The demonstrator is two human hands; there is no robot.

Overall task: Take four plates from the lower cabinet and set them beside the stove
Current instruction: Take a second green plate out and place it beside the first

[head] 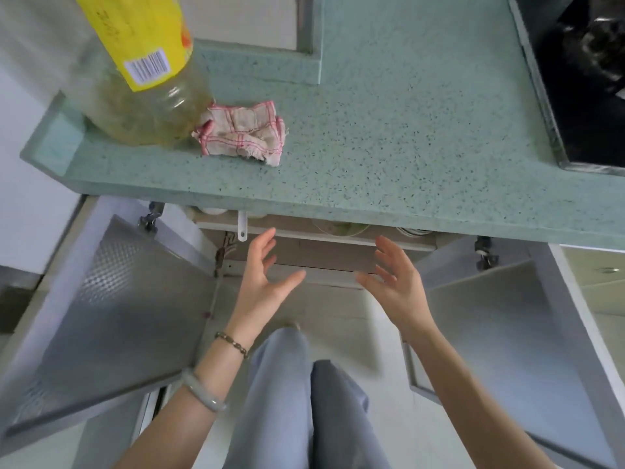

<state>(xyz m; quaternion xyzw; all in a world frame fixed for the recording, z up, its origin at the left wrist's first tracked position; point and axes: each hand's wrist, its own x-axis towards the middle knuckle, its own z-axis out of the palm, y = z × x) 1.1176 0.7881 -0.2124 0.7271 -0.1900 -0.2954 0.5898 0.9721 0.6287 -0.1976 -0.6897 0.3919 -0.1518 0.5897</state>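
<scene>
Head camera, looking straight down at a person standing before an open lower cabinet [318, 252], both doors swung wide: the left door [115, 319] and the right door [500, 333]. The left hand [260, 286] and the right hand [395, 282] reach forward side by side with a gap between them, palms turned toward each other, fingers spread and empty, holding nothing. The plates [341, 228] lie ahead of and slightly above the fingertips, on a shelf tucked under the overhanging green counter [389, 130]; only a pale curved rim shows, so their number cannot be told. That rim sits between the two hands, a little nearer the right hand, and the stack appears to lie flat, so it looks like a grip from both sides at once. A white handle [242, 228] hangs from the shelf edge just beside the left fingertips. On the counter stand a large jar with a yellow label [142, 79] and a crumpled checked cloth [243, 133]. The stove [588, 96] is at the far right, with bare counter beside it where the plates would go
</scene>
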